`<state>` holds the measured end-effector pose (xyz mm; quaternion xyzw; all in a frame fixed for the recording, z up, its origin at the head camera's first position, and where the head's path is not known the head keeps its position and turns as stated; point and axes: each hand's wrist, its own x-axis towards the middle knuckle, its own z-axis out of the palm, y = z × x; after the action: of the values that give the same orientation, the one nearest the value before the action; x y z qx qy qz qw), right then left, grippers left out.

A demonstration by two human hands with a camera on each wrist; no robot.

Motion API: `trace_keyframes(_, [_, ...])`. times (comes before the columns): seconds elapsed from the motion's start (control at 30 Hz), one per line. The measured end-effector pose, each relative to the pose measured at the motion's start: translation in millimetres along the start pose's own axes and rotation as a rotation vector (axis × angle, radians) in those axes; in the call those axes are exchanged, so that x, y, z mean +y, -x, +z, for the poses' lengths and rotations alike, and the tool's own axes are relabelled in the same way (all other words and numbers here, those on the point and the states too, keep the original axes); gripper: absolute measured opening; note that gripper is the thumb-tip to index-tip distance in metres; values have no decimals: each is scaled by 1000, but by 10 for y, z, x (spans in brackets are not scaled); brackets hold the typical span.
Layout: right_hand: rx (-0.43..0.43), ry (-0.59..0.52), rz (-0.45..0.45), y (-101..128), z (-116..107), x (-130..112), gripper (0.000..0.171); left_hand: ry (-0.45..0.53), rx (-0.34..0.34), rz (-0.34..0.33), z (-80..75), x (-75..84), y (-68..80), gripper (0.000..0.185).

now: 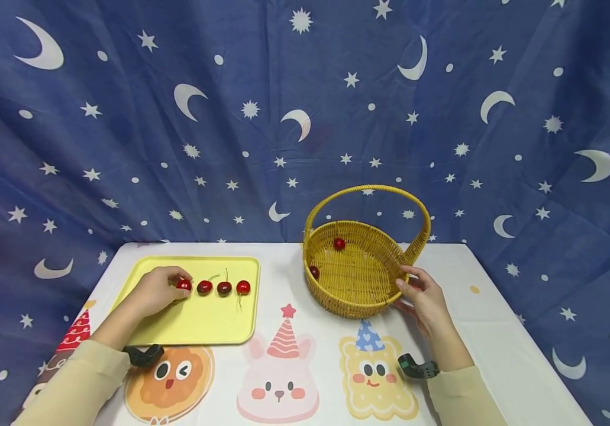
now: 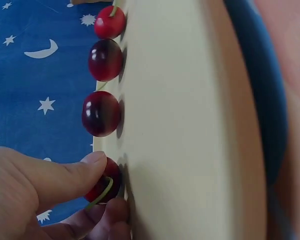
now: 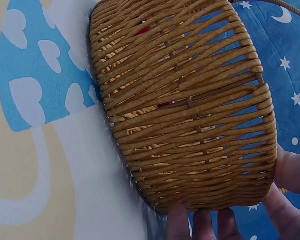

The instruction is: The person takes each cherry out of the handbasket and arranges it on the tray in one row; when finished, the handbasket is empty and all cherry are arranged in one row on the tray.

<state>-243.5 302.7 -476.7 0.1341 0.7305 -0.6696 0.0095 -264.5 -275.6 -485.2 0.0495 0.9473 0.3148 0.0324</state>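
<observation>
My left hand (image 1: 160, 290) pinches a red cherry (image 1: 184, 285) between thumb and fingers, low over the yellow tray (image 1: 193, 325). In the left wrist view the thumb lies on that cherry (image 2: 110, 182), and its green stem shows. Three more cherries, the nearest being a dark red cherry (image 1: 205, 287), sit in a row to the right on the tray. My right hand (image 1: 428, 302) grips the right rim of a wicker basket (image 1: 355, 305), thumb over the edge and fingers against the outer wall. Two cherries lie inside, a red cherry (image 1: 339, 244) at the back and a darker cherry (image 1: 313, 272) at left.
The basket's tall handle (image 1: 367, 188) arches above it. A white tablecloth (image 1: 283, 278) with printed cartoon figures covers the table. Behind and at both sides hangs a blue curtain (image 1: 251, 154) with moons and stars. Each wrist wears a dark band.
</observation>
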Motion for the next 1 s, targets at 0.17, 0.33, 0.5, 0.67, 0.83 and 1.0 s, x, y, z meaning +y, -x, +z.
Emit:
trace_keyframes(0.17, [7,6,-1,-1,-5,9,50,-24,14,-4,-11,13,-16,28])
trace_keyframes(0.33, [17,4,-13,-8,-10,22,49,-5,0,5,-33,20,-22,32])
trace_keyframes(0.5, [16,-2,-17,-8,-24,14,51,6,-11,15,-45,44,-18,30])
trace_keyframes(0.67, [8,-13,-15,1,-19,14,53,-36,0,0,-80,90,0,38])
trace_keyframes(0.83, [12,-13,-16,-9,-17,14,53,-77,76,68,-95,426,9,44])
trace_keyframes(1.0, [16,-2,-8,-21,-14,30,53,17,97,190,33,1009,-11,43])
